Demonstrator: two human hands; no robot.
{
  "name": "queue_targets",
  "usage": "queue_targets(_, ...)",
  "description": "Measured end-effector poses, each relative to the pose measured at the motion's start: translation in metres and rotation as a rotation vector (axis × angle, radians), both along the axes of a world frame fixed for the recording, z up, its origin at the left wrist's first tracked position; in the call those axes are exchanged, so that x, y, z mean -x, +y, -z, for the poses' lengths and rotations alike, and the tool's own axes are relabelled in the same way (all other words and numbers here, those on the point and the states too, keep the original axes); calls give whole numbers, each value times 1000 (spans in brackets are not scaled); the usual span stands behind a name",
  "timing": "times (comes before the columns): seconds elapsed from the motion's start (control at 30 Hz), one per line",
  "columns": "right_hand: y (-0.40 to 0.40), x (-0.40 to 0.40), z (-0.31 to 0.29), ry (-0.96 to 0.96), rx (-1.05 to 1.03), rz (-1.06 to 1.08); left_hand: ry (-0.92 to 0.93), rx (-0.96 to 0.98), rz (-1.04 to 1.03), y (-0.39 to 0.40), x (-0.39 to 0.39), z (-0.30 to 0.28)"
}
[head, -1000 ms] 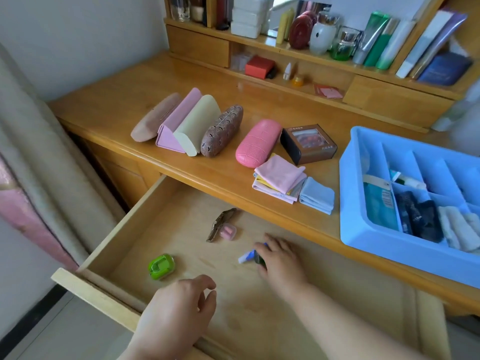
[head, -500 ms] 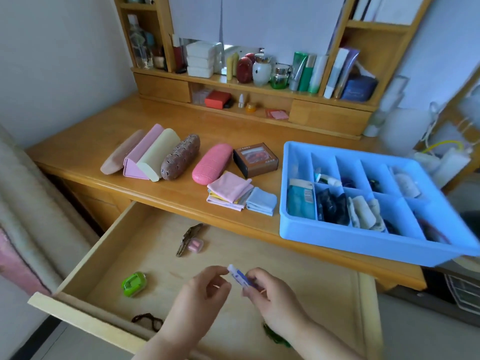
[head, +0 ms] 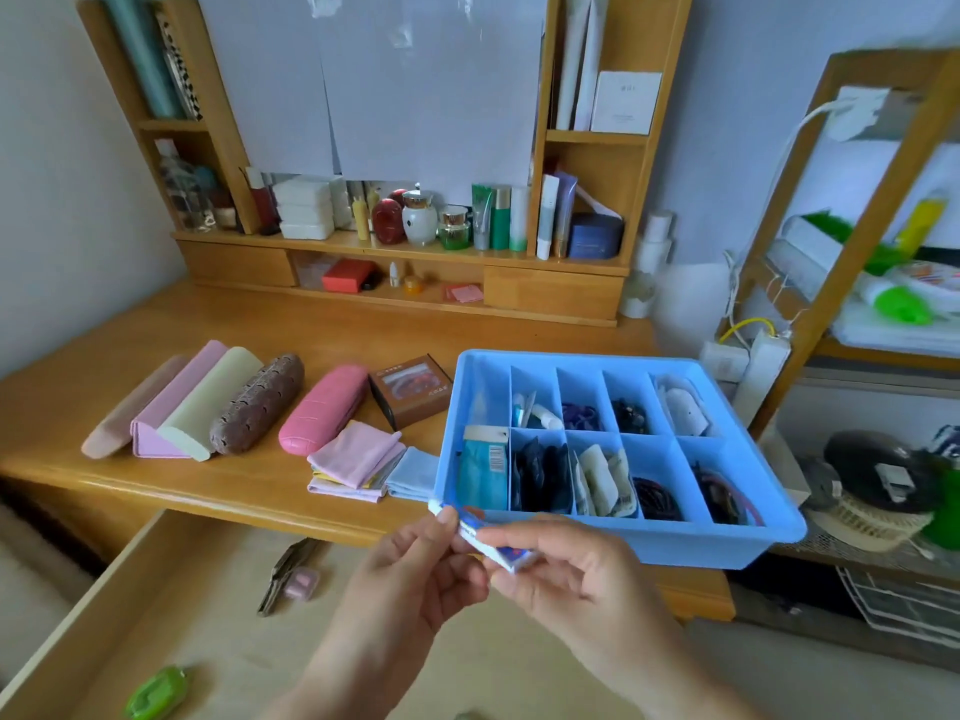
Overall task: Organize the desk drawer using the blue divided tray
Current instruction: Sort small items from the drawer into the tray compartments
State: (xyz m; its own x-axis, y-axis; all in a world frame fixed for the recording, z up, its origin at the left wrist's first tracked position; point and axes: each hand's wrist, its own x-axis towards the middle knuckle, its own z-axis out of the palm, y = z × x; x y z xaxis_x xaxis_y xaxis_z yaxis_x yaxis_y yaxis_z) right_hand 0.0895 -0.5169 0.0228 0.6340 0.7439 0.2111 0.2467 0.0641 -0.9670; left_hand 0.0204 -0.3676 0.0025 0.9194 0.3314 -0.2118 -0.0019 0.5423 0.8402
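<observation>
I pinched one small white-and-blue packet between my left hand and right hand, fingers curled on it, just before the one blue divided tray. A moment earlier I held it lower, over the open drawer, where one green gadget lay.

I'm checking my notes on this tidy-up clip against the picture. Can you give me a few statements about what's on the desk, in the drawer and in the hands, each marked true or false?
1. Both hands pinch one small white and blue packet, the left hand and the right hand. True.
2. The blue divided tray sits inside the open drawer. False: it stands on the desktop.
3. A green clip-like item lies in the drawer. True.
4. The pink hard case is in the tray. False: it lies on the desk, left of the tray.
</observation>
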Motion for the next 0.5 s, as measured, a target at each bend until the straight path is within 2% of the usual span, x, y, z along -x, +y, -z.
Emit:
queue_targets(0.1, -3, -26, -14, -227, -28, 215, 40, -54, -86, 2, 5, 17)
queue_targets(0.2, 6, -81, -21, -386, 23, 414, 158, -310, -142, 21, 25, 54)
queue_targets(0.3, 32, -139, -9, -602, 314, 477, 336, -414, -162, 42, 51, 99)
queue_targets(0.43, 62, -169, 19, -900, 1013, 288, 468, -472, -252, 67, 73, 138)
queue_targets(0.5, 67, -167, 21, -860, 1088, 234, 527, -466, -251, 76, 77, 146)
